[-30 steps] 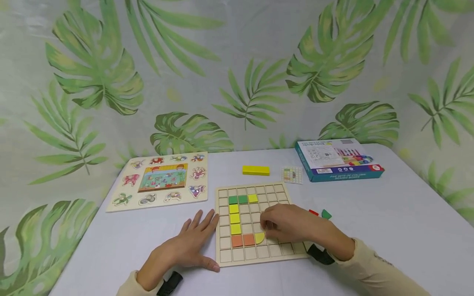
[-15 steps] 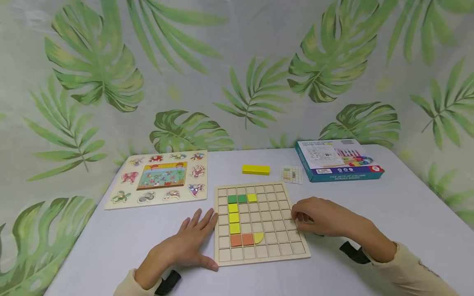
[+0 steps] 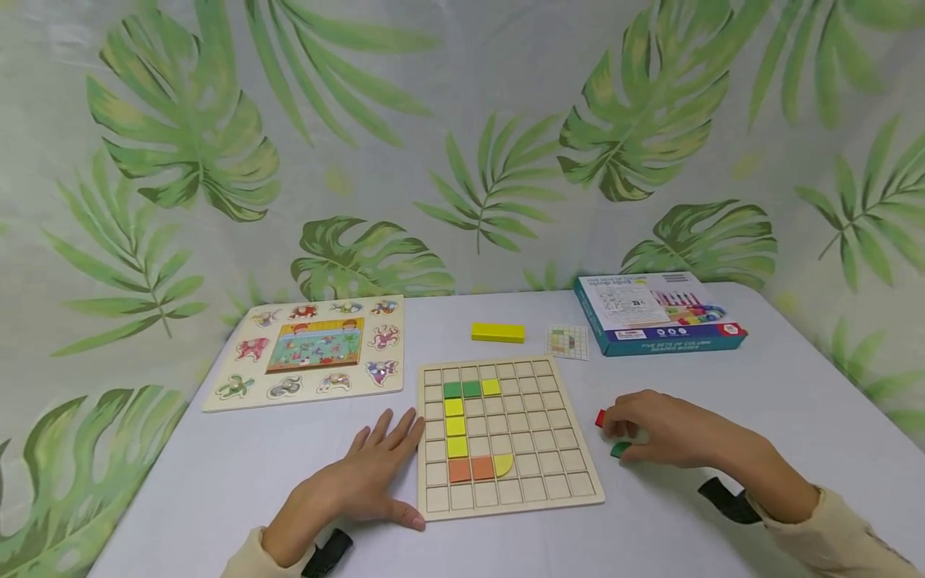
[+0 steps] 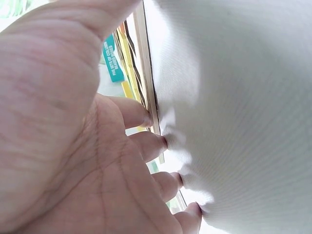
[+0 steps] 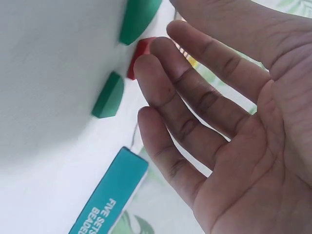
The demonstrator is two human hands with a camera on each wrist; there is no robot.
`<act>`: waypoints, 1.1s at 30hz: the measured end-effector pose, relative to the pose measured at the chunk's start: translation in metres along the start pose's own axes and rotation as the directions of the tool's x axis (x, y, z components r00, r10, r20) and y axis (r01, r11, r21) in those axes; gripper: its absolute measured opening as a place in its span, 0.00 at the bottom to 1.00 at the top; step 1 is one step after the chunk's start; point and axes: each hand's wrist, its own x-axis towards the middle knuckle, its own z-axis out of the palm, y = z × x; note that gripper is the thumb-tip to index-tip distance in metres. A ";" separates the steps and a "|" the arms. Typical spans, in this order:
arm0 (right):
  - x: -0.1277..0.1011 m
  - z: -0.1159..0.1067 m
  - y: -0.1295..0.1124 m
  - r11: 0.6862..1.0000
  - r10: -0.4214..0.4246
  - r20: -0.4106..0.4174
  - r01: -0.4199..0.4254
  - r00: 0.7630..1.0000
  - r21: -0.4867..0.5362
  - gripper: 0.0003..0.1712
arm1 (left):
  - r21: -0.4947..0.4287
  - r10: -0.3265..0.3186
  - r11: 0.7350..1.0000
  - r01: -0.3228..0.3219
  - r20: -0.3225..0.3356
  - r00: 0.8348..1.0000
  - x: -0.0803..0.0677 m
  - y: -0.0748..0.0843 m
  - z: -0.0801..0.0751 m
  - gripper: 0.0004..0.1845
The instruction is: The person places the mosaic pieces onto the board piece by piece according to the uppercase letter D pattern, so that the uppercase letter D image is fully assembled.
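My left hand (image 3: 368,478) rests spread on the table, fingertips and thumb at the left edge of the wooden grid board (image 3: 542,441). Set in the board are green squares (image 3: 462,389), yellow squares (image 3: 456,425), orange squares (image 3: 471,469) and a yellow quarter-circle (image 3: 503,465). To the right of the board, my right hand (image 3: 665,429) hovers low over loose pieces, fingers loosely bent. A red piece (image 3: 601,418) shows by its fingertips and a green piece (image 3: 619,449) by its thumb. The right wrist view reveals a second green piece (image 5: 108,96), beyond the fingertips.
Behind the board lie a yellow bar-shaped stack (image 3: 498,332) and a small pattern card (image 3: 568,342). A teal game box (image 3: 672,345) stands at the back right. A sea-animal peg puzzle (image 3: 376,385) lies at the left.
My right hand has left the board beside the yellow quarter-circle and moved right, over the loose red and green pieces. My left hand stays at the board's edge.
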 end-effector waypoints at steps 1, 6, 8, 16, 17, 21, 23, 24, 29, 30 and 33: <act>-0.001 0.000 0.000 1.000 0.009 0.008 -0.009 1.000 0.008 0.15 | 0.001 0.002 1.000 -0.002 0.001 1.000 0.000 0.000 0.000 0.67; -0.003 0.000 0.001 0.998 0.054 0.037 -0.055 0.998 0.032 0.15 | 0.002 0.012 1.000 -0.012 0.000 1.000 0.000 -0.001 0.000 0.67; -0.003 0.001 0.002 0.998 0.054 0.035 -0.055 0.998 0.036 0.15 | 0.002 0.014 1.000 -0.014 -0.003 1.000 0.000 -0.002 0.000 0.67; -0.001 0.003 0.005 0.999 0.040 0.036 -0.041 0.999 0.033 0.14 | 0.006 -0.001 1.000 0.001 0.004 1.000 0.002 -0.002 0.001 0.67; -0.001 0.004 0.005 0.998 0.045 0.035 -0.046 0.998 0.031 0.15 | 0.006 -0.002 1.000 0.002 0.005 1.000 0.001 -0.001 0.001 0.67; 0.000 0.004 0.006 0.998 0.051 0.036 -0.052 0.998 0.033 0.15 | 0.003 -0.007 1.000 0.007 0.007 1.000 0.000 -0.001 0.001 0.68; 0.000 0.002 0.006 0.998 0.033 0.037 -0.035 0.999 0.042 0.15 | 0.002 -0.002 1.000 0.002 0.008 1.000 0.000 -0.001 0.001 0.67; 0.000 0.001 0.006 0.999 0.022 0.036 -0.024 0.999 0.047 0.14 | 0.002 0.001 1.000 -0.001 0.008 1.000 0.000 -0.001 0.001 0.67; 0.002 -0.008 0.002 0.997 -0.050 -0.010 0.051 0.999 0.060 0.10 | 0.010 0.002 1.000 -0.003 0.005 1.000 0.001 -0.001 0.000 0.67; 0.002 -0.010 0.001 0.996 -0.066 -0.022 0.067 0.998 0.060 0.09 | 0.012 0.000 1.000 0.000 0.004 1.000 0.001 -0.001 0.000 0.67; 0.005 -0.014 -0.002 0.992 -0.100 -0.040 0.102 0.994 0.068 0.07 | 0.009 -0.004 1.000 0.004 0.005 1.000 0.001 -0.001 0.001 0.67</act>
